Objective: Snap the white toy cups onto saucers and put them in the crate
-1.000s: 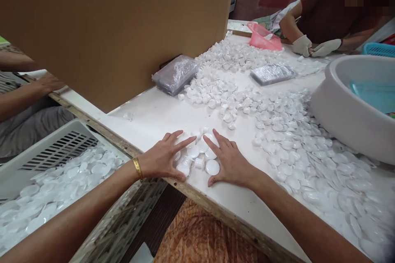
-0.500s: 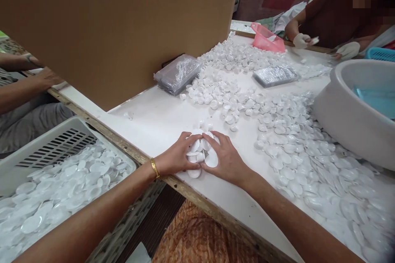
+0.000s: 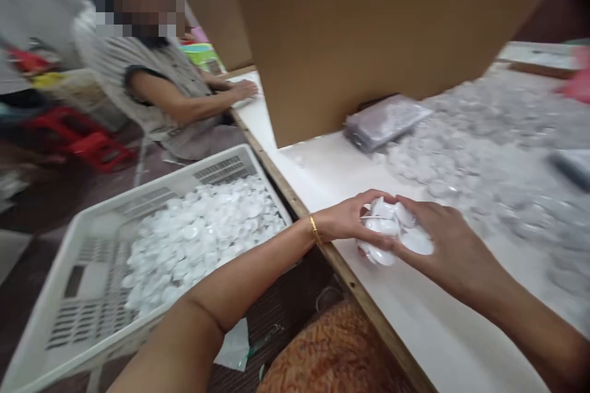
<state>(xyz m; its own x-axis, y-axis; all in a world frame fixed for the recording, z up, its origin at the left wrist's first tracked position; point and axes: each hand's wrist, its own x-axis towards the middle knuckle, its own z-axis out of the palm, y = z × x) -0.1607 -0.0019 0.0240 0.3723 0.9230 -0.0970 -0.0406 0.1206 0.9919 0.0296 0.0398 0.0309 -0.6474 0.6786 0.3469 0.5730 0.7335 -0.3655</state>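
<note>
Fingers curved, the left hand (image 3: pixel 343 221) and the right hand (image 3: pixel 445 242) together clasp a cluster of white round pieces (image 3: pixel 385 227) at the near edge of the table (image 3: pixel 461 344); left of the table, a crate (image 3: pixel 87 282) holds many similar pieces, while a plastic-wrapped pack (image 3: pixel 389 123) and a blurred spread of loose pieces (image 3: pixel 520 153) lie farther back on the table

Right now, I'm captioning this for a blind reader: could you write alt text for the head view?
A person's left hand and right hand together hold a clump of white pieces near the edge of a white table. To the left, a basket holds many similar pieces, with another person seated beyond; brown cardboard stands behind.
</note>
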